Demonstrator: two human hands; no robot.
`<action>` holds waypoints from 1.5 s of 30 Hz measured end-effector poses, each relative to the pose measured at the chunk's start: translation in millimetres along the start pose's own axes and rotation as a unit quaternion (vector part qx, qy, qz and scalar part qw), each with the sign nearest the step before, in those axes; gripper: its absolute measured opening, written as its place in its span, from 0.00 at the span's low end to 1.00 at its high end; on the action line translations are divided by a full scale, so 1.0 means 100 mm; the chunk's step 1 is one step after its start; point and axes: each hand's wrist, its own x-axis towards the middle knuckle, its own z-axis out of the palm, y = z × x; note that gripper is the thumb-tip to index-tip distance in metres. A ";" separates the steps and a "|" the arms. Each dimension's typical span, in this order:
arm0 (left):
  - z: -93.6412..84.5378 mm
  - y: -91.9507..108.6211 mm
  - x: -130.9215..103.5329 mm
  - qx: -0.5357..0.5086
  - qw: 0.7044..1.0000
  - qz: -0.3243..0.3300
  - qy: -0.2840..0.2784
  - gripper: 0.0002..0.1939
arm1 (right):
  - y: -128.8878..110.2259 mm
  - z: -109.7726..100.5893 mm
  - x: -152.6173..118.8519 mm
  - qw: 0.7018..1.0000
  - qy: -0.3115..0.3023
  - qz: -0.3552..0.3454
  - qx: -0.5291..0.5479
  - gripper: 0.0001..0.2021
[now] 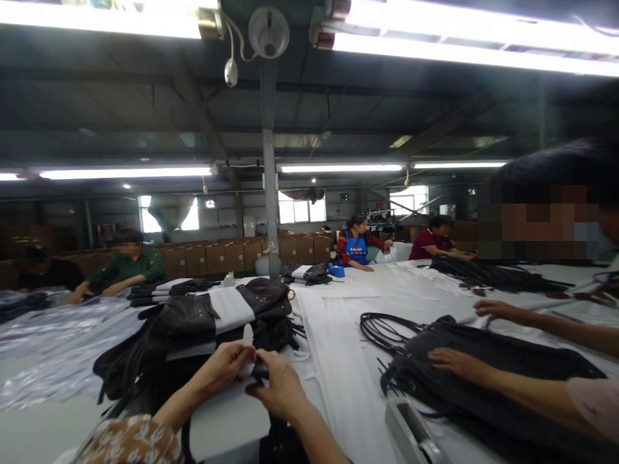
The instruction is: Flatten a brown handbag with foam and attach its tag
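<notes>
Near the bottom centre, my left hand (pixel 226 366) is closed on a small white piece (pixel 247 335) that sticks up between thumb and fingers. Just right of it, my right hand (pixel 280 383) pinches a dark strap (pixel 261 370). Both hands are close together over a dark bag with a white sheet (pixel 229 422) on it. Behind them, a stack of dark bags (pixel 186 316) lies on the table, the top one wrapped with a white paper band (pixel 231 308).
A grey metal holder (pixel 411 428) stands at the lower right. Beyond it, a person's hands (pixel 459 364) rest on dark bags (pixel 483 361) with looped straps. White sheeting (pixel 338 361) runs along the table. A post (pixel 269 193) rises behind the stack; other people sit farther back.
</notes>
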 end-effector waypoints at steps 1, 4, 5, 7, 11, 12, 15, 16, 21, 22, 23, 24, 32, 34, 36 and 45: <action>-0.02 0.03 0.01 0.008 1.000 0.013 0.001 0.25 | -0.02 -0.01 0.02 0.999 -0.025 -0.010 0.023 0.19; -0.07 0.02 0.05 0.023 0.999 0.012 0.047 0.26 | -0.07 0.01 0.09 0.994 -0.064 -0.011 0.089 0.13; -0.09 -0.02 0.07 0.022 0.998 -0.003 0.065 0.26 | -0.07 0.03 0.11 0.993 -0.055 -0.009 0.105 0.16; -0.13 -0.12 0.09 0.020 0.996 -0.029 0.086 0.27 | -0.05 0.10 0.11 0.991 -0.030 -0.015 0.129 0.21; -0.19 -0.31 0.13 0.023 0.992 -0.056 0.107 0.29 | 0.05 0.23 0.09 0.992 -0.033 -0.018 0.121 0.28; -0.21 -0.33 0.14 0.027 0.992 -0.054 0.112 0.29 | 0.07 0.24 0.09 0.993 -0.035 -0.016 0.109 0.28; -0.29 -0.34 0.19 0.039 0.991 -0.029 0.124 0.29 | 0.06 0.20 0.14 0.995 -0.033 -0.014 0.088 0.25; -0.31 -0.32 0.21 0.041 0.992 -0.016 0.120 0.29 | 0.03 0.17 0.18 0.995 -0.029 -0.020 0.093 0.23; -0.35 -0.20 0.18 0.030 0.995 0.070 0.062 0.23 | -0.26 0.09 0.40 0.987 -0.038 -0.098 0.121 0.17; -0.35 -0.18 0.16 0.030 0.994 0.081 0.062 0.23 | -0.31 0.10 0.43 0.988 -0.038 -0.101 0.114 0.16; -0.35 -0.17 0.13 0.033 0.993 0.088 0.065 0.23 | -0.35 0.12 0.45 0.989 -0.034 -0.098 0.106 0.15; -0.35 -0.16 0.10 0.044 0.993 0.088 0.068 0.23 | -0.38 0.16 0.46 0.990 -0.027 -0.092 0.100 0.15; -0.29 -0.29 0.04 0.194 0.971 -0.015 0.139 0.26 | -0.33 0.36 0.37 0.999 -0.023 -0.036 -0.002 0.16; -0.35 -0.38 0.10 0.199 0.968 -0.032 0.148 0.26 | -0.19 0.28 0.34 0.999 -0.028 -0.009 -0.046 0.18; -0.45 -0.49 0.10 0.210 0.961 -0.057 0.171 0.27 | 0.02 0.13 0.25 0.996 -0.024 0.022 -0.089 0.21; 0.20 -0.92 -1.10 0.298 0.954 -0.036 -0.015 0.29 | 0.58 -0.40 -0.67 0.984 -0.061 0.051 -0.160 0.20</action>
